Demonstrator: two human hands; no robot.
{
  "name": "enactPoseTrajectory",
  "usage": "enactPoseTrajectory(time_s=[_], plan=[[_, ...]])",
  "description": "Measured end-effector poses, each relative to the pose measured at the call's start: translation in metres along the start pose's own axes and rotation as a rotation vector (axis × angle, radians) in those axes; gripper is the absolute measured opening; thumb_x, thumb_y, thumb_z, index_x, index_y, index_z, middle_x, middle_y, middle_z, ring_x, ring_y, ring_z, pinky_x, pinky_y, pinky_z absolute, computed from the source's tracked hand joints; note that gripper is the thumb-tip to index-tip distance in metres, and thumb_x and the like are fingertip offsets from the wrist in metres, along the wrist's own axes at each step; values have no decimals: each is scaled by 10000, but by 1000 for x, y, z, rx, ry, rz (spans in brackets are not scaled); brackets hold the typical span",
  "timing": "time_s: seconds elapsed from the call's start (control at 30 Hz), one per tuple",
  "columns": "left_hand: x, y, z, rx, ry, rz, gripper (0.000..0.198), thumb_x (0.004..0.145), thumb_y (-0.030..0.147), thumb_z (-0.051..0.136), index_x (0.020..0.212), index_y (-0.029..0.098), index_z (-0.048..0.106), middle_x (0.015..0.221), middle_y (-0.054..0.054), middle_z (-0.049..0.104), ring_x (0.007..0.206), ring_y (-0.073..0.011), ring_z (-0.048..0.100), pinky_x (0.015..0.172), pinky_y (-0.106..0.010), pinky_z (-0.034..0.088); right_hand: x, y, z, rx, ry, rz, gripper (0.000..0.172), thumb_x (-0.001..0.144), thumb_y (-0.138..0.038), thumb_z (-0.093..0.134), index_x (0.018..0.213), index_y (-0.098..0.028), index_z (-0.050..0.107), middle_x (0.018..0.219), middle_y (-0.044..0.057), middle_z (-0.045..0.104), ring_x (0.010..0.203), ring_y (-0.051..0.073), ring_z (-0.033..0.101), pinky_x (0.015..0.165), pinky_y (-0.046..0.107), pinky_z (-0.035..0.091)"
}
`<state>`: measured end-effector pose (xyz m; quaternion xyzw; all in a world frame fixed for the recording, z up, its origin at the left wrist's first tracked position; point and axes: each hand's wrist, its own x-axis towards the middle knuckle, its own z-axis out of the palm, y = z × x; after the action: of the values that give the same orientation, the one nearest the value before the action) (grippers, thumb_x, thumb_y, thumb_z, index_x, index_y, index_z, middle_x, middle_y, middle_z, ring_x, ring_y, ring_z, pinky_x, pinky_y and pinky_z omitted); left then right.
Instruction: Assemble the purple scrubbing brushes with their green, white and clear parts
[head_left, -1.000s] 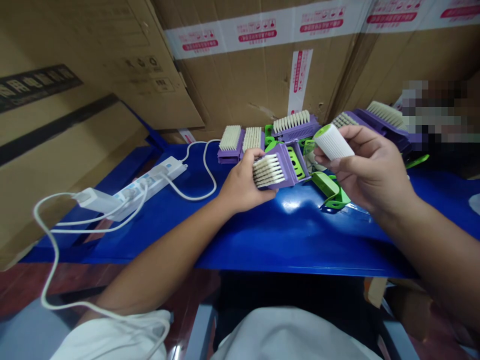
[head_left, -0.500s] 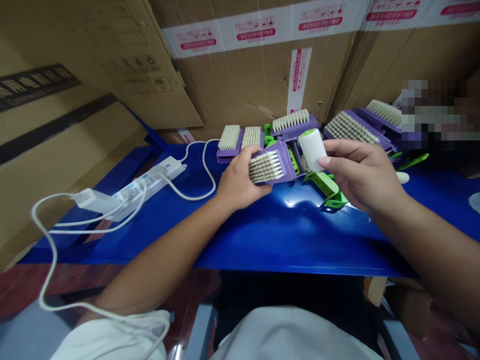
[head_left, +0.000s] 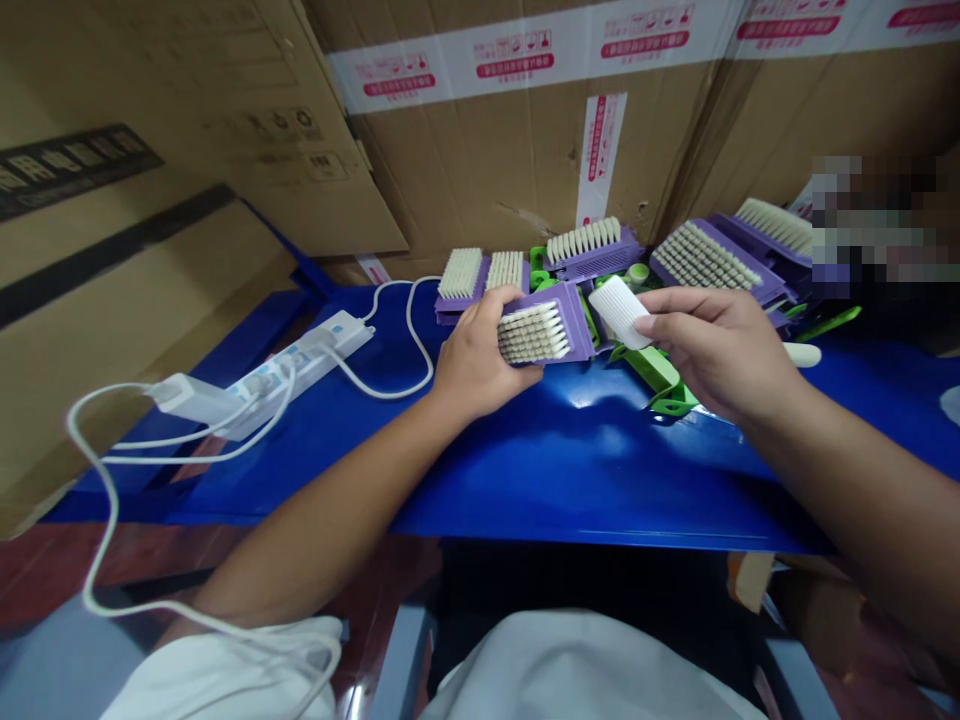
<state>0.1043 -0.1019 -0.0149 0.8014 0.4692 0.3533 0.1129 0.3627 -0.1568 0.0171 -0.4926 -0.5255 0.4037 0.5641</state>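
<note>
My left hand (head_left: 480, 350) is wrapped round a purple brush head (head_left: 534, 332), its rows of pale bristles turned toward me. Between the thumb and fingers of my right hand (head_left: 720, 335) is a white ribbed piece (head_left: 619, 312), tilted just right of that brush head and apart from it. Below the ribbed piece lies a green plastic bracket (head_left: 656, 375) on the blue table (head_left: 570, 470). A small round green part (head_left: 637, 272) shows behind the ribbed piece. What it belongs to I cannot tell.
Several more purple brush heads (head_left: 592, 250) stand along the back, against cardboard boxes (head_left: 465, 150). At the left, a white power strip (head_left: 300, 365) has plugs in it, and its cable (head_left: 97, 500) hangs over the table's front edge. A blurred patch covers the far right.
The white ribbed piece has turned in my right hand, leaning further left and showing a flatter ribbed face. My left hand and its brush head have hardly moved.
</note>
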Motion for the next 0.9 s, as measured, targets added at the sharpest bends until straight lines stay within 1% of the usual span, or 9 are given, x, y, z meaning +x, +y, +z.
enactPoseTrajectory(time_s=[0.07,0.27,0.43,0.63,0.8,0.9], plan=[[0,0,0,-4,-5,3,769,686,264,866,1387,324,557,1346,-38,752,1194,-323,736,985,-488,621,0,0,0,7,-1,9,156,730,-310,945,873,-294,887,811,-6,826,770,221,744,759,408,605],[0,-1,0,-11,3,22,772,680,254,880,1377,329,556,1356,-29,747,1205,-317,726,991,-472,622,0,-3,2,-4,-26,-4,167,716,-382,978,791,-301,853,801,1,818,744,229,734,741,426,603],[0,0,0,-3,-3,24,772,687,266,889,1381,325,554,1379,-31,747,1229,-320,724,1001,-473,617,0,-1,1,-4,-28,-5,133,746,-339,951,818,-286,853,804,1,812,752,217,736,742,404,593],[-1,2,-2,7,-1,36,756,709,254,885,1385,319,555,1404,-30,744,1266,-319,719,1017,-463,616,0,-2,3,-4,-34,8,208,709,-365,978,848,-259,864,825,14,826,770,216,738,729,378,601],[-1,2,-2,-3,-7,42,751,704,257,886,1378,322,561,1385,-28,752,1254,-317,722,1027,-470,618,-1,-5,5,1,-78,13,211,732,-371,956,862,-241,852,865,28,833,781,212,735,745,380,595],[-1,2,-2,-8,-7,40,749,705,261,888,1380,315,567,1388,-35,752,1251,-321,723,1029,-474,620,-1,-5,5,24,-73,29,214,725,-352,954,876,-239,853,865,28,828,782,205,722,734,370,575]])
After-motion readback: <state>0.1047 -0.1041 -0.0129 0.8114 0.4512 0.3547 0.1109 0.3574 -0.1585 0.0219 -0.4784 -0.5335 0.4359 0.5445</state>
